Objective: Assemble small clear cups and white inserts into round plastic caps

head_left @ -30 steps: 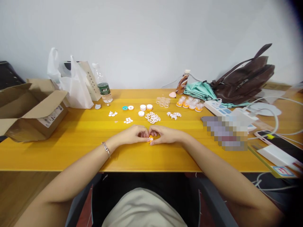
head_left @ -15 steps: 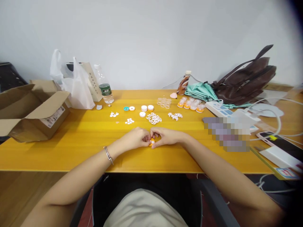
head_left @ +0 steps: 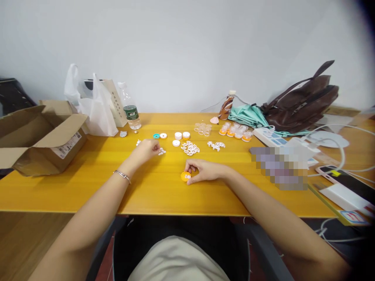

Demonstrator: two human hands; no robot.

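Note:
Near the front middle of the table my right hand [head_left: 202,171] grips a round orange cap-like piece [head_left: 184,176] between thumb and fingers. Small white bits lie inside the orange piece. Farther left, my left hand [head_left: 148,149] hovers at a pile of small white discs [head_left: 162,151], its fingers curled and pressed together. Whether anything is between those fingertips is hidden. Behind this hand, another group of small white pieces [head_left: 138,143] is partly covered.
White lattice-like parts [head_left: 190,148] and a smaller group [head_left: 216,146] lie ahead. Behind stand white round caps [head_left: 178,135], a teal ring [head_left: 156,136], clear rings [head_left: 202,128] and orange-based clear assemblies [head_left: 235,132]. A cardboard box [head_left: 38,136] is left; a power strip [head_left: 269,136] right.
My left hand has left the orange piece and moved left and away from me to the white discs. The right hand stays in place, still holding the orange piece, now more exposed.

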